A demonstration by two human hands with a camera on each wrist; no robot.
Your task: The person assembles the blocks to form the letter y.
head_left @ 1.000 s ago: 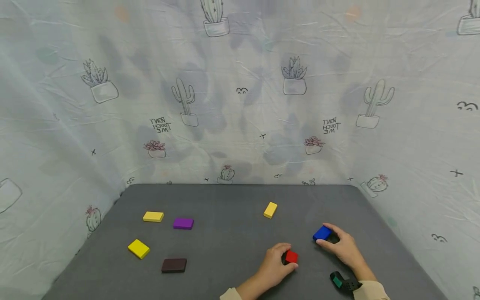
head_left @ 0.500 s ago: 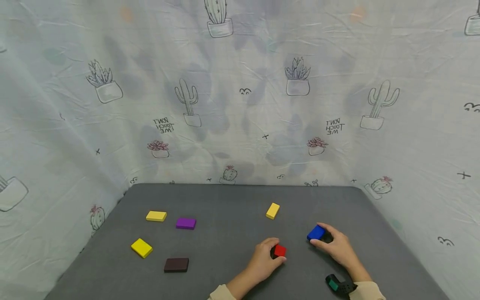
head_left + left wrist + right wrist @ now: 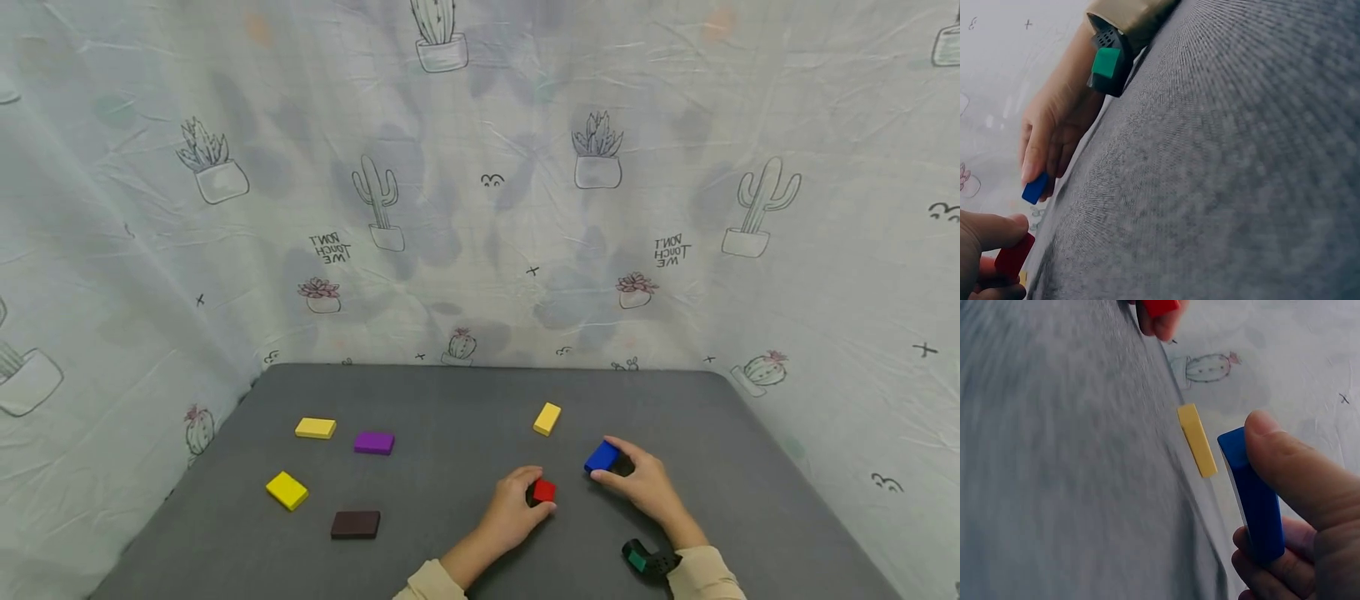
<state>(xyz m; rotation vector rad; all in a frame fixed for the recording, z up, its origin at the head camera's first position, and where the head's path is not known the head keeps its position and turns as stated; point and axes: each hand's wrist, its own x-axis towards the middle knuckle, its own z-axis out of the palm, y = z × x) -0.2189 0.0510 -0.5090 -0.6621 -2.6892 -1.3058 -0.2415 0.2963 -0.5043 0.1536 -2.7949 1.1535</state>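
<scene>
My left hand (image 3: 513,510) pinches a red block (image 3: 544,492) between thumb and fingers, close over the grey table. To its right, my right hand (image 3: 647,483) holds a blue rectangular block (image 3: 602,457) by its two sides. The right wrist view shows the blue block (image 3: 1252,497) with the thumb on one side and the fingertips under its lower end. In the left wrist view the red block (image 3: 1014,257) sits under the thumb, and the blue block (image 3: 1035,188) appears just beyond it. A gap separates the two blocks.
A yellow block (image 3: 547,419) lies behind the hands. On the table's left side are two more yellow blocks (image 3: 316,428) (image 3: 287,491), a purple block (image 3: 374,443) and a dark brown block (image 3: 356,525). A cactus-print curtain (image 3: 465,208) rises behind the table.
Both hands have shifted left and slightly away from me, each keeping its block. The blue block has come nearer the lone yellow one. The blocks on the left stay put on the table.
</scene>
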